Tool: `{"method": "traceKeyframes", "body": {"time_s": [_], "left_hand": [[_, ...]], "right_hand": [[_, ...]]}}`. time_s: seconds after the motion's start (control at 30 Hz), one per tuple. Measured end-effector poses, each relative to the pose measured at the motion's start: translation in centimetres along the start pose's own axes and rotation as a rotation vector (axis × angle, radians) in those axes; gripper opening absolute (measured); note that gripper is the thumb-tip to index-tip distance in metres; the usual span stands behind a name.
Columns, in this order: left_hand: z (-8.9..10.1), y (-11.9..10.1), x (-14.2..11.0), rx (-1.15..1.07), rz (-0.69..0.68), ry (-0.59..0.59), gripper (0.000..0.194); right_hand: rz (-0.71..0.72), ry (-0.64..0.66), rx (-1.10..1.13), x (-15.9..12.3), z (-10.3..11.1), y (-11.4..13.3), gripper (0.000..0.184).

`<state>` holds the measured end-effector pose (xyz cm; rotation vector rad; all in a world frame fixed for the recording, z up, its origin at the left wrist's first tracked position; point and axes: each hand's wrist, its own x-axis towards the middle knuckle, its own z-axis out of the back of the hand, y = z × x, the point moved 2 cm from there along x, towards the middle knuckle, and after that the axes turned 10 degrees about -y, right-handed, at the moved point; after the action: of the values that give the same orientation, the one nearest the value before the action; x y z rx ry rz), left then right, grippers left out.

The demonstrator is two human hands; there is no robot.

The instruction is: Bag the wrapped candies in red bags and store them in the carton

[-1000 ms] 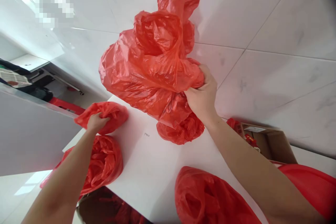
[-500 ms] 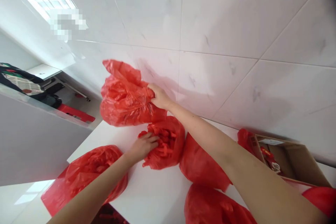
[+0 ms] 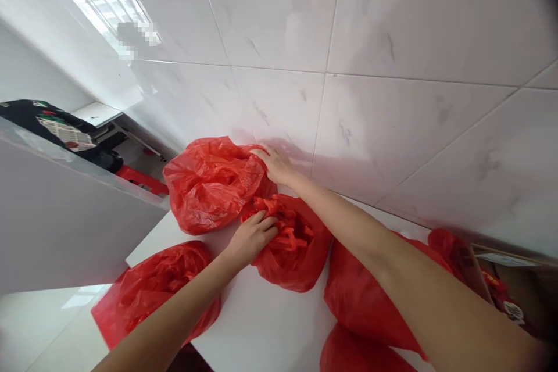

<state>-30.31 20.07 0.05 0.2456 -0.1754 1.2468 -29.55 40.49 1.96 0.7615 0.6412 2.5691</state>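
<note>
At the back of the white table, a bulky red plastic bag stands close to the tiled wall. My right hand holds the right side of its top edge, the fingertips partly lost against the plastic. Just in front is a smaller red plastic bag, open at the top, with crumpled red pieces inside that I cannot make out. My left hand has its fingers curled over this bag's left rim.
Another open red bag sits at the table's left edge. Two more red bags stand on the right, one partly behind my right forearm. Beyond them is a cardboard box. A grey partition rises on the left, and the tiled wall bounds the back.
The far bag has come down and its gathered top has spread, with my right hand staying at its edge. My left hand remains on the smaller bag. The view has shifted left.
</note>
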Motion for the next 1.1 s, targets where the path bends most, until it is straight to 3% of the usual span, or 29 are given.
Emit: {"method": "traceKeyframes", "body": {"time_s": [0.07,0.2,0.33,0.43,0.53,0.6,0.67,0.77,0.83,0.93,1.03,1.1], "left_hand": [[-0.4,0.3,0.8,0.02,0.025,-0.023,0.023],[-1.7,0.5,3.7,0.045,0.022,-0.053,0.022],[-2.2,1.7,7.4,0.055,0.012,-0.076,0.026],[-1.8,3.3,9.9,0.067,0.034,-0.095,0.033],[-1.5,3.9,11.3,0.069,0.034,-0.093,0.038],[-1.8,3.6,11.5,0.043,-0.024,-0.048,0.036],[-2.5,2.8,11.1,0.001,-0.109,0.021,0.031],[-3.3,1.6,10.2,-0.032,-0.193,0.099,0.034],[-3.4,0.9,9.9,-0.029,-0.216,0.119,0.035],[-3.0,-0.5,10.2,-0.017,-0.248,0.125,0.029],[-2.3,-1.7,11.7,-0.004,-0.278,0.104,0.026],[-2.1,-2.1,13.1,0.005,-0.283,0.079,0.027]], "right_hand": [[-0.038,-0.011,-0.023,-1.9,2.0,-1.2,0.057],[-0.176,0.049,-0.071,-8.7,8.0,-3.6,0.038],[-0.488,0.094,-0.189,-19.1,15.3,-5.3,0.038],[-0.686,-0.077,-0.246,-27.5,19.2,-4.3,0.045],[-0.895,-0.334,-0.222,-35.1,19.4,-1.6,0.063],[-1.007,-0.527,-0.17,-39.1,17.3,0.3,0.075],[-1.12,-0.583,-0.081,-41.9,14.0,1.4,0.088],[-1.217,-0.524,0.06,-43.3,9.7,1.0,0.106],[-1.228,-0.493,0.086,-42.3,8.4,-0.1,0.106],[-1.139,-0.454,0.034,-38.5,8.6,-1.9,0.079],[-0.938,-0.383,-0.063,-33.0,9.2,-2.2,0.047],[-0.79,-0.319,-0.15,-29.3,9.1,-1.7,0.043]]}}
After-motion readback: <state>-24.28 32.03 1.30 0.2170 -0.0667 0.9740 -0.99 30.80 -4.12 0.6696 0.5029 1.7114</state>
